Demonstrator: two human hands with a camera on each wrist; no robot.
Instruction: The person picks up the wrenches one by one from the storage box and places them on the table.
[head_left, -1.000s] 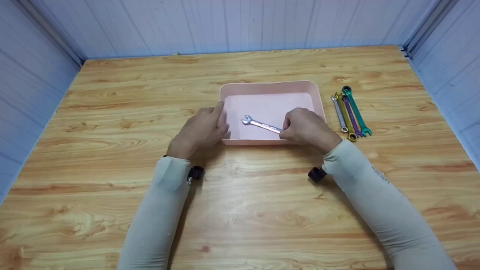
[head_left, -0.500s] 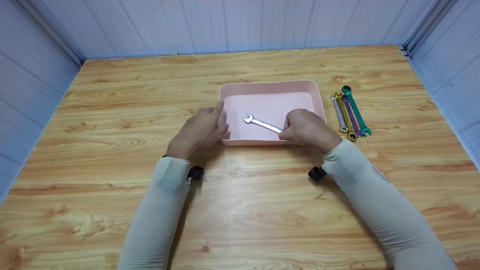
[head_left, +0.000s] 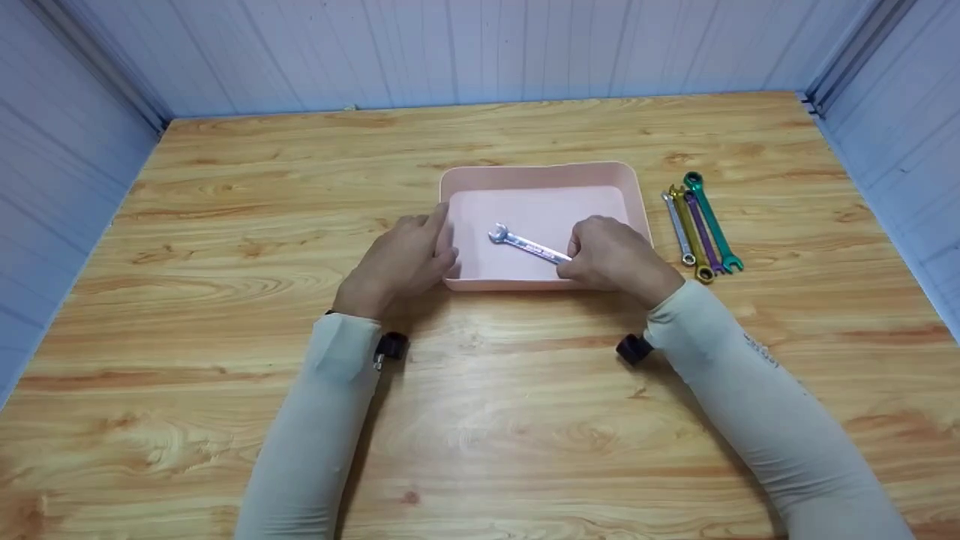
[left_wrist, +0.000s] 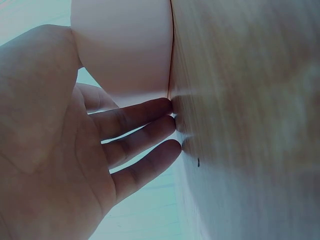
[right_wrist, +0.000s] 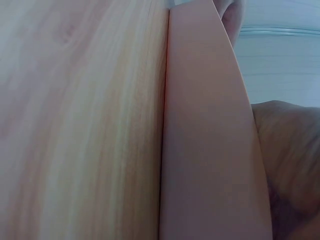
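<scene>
A shallow pink tray (head_left: 540, 174) stands on the table. At its near-left corner is my left hand (head_left: 397, 259), thumb hooked over the rim inside and index finger along the left wall. In the left wrist view the other fingers (left_wrist: 142, 140) reach down outside the tray to the tabletop. My right hand (head_left: 611, 251) reaches over the front wall and pinches one end of a silver combination wrench (head_left: 529, 246); its open end points up-left over the tray floor, and the gripped end is hidden. The tray wall (right_wrist: 210, 120) covers most of that hand in the right wrist view.
Right of the tray, several combination wrenches lie side by side: silver (head_left: 679, 229), gold (head_left: 694, 236), purple (head_left: 703, 231) and green (head_left: 714, 223). Pale panels (head_left: 510, 52) rise behind and beside the wooden table (head_left: 480, 420).
The wrench's open end has swung slightly up and to the right, pivoting at my right hand's fingers. My left hand and the tray have stayed in place.
</scene>
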